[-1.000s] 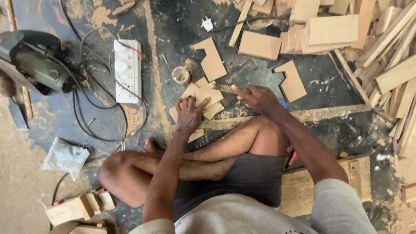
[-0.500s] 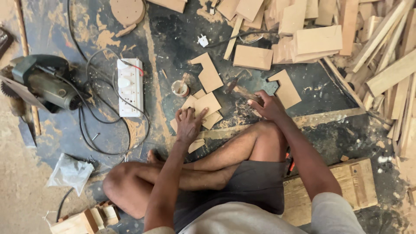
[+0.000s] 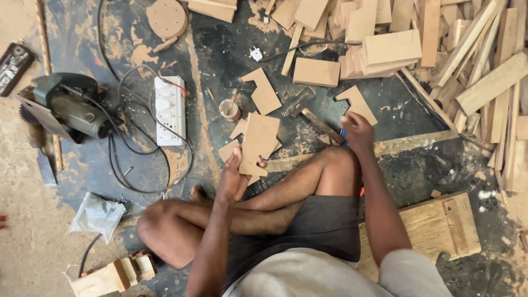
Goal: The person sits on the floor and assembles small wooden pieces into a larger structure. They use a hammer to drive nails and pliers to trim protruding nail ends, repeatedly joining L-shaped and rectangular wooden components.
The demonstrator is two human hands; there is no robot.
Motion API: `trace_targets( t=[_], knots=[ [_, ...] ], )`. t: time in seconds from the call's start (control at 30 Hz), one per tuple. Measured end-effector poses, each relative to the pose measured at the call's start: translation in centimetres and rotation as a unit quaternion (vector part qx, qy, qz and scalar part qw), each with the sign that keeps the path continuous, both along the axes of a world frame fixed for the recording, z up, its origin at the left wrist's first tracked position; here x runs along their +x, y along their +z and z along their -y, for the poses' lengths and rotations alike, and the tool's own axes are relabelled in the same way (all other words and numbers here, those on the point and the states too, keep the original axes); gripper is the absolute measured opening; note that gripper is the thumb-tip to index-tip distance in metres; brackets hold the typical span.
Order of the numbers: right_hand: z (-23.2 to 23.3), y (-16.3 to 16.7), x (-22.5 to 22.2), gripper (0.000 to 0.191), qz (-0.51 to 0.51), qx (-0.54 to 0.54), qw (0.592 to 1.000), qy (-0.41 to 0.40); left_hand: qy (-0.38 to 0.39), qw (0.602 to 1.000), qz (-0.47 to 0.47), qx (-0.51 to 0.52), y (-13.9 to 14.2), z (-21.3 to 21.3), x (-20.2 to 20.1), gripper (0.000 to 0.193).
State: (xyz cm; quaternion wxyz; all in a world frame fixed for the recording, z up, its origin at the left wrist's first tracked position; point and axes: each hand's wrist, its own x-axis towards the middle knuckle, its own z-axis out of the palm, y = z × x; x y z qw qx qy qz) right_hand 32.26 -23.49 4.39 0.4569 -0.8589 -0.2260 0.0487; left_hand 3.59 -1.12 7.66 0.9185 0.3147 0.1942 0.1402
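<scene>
Tan plywood cutout (image 3: 259,140) in the left hand (image 3: 232,179). White power strip (image 3: 169,110) with red mark at 9 o'clock of it, black cables (image 3: 118,159). Dark green saw (image 3: 69,107) further at 9. Pale wood offcuts (image 3: 385,47) at 1 o'clock. Dark grey shorts (image 3: 308,225). Floor (image 3: 220,49) black, sawdust-speckled.

I count two hands: my left hand (image 3: 234,175) and my right hand (image 3: 356,127). I see one power saw (image 3: 69,107), one white power strip (image 3: 169,110), one little cup (image 3: 230,109), one hammer (image 3: 311,113), one round wood disc (image 3: 167,18) and one plastic bag (image 3: 98,215). The wood scraps are too many to count.
</scene>
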Motion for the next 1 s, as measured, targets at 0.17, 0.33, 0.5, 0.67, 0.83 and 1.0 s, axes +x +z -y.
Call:
trace_targets(
  t=[0.17,0.33,0.5,0.67,0.83,1.0],
  knots=[
    [9.0,-1.2,-5.9,0.059,0.097,-0.220,0.956,-0.166,-0.013,1.000,0.015,0.001,1.8,0.8,0.0,0.066],
    [11.9,-2.2,-10.7,0.071,0.009,-0.386,0.895,-0.224,-0.032,0.996,0.032,0.082,3.5,1.4,-0.5,0.058],
    [11.3,-2.3,-9.1,0.058,-0.104,-0.293,0.923,-0.228,-0.042,0.985,0.024,0.167,5.3,1.9,-1.2,0.045],
    [10.7,-2.9,-9.5,0.048,-0.019,-0.268,0.945,-0.185,-0.030,0.965,0.033,0.258,6.5,2.1,-2.3,0.039],
    [11.9,-2.5,-10.2,0.031,-0.181,-0.094,0.954,-0.218,-0.032,0.955,0.028,0.294,7.3,1.9,-3.3,0.037],
    [14.8,-0.8,-8.3,0.028,-0.407,0.336,0.820,-0.221,-0.004,0.948,-0.012,0.318,7.8,1.8,-3.8,0.042]
  ],
)
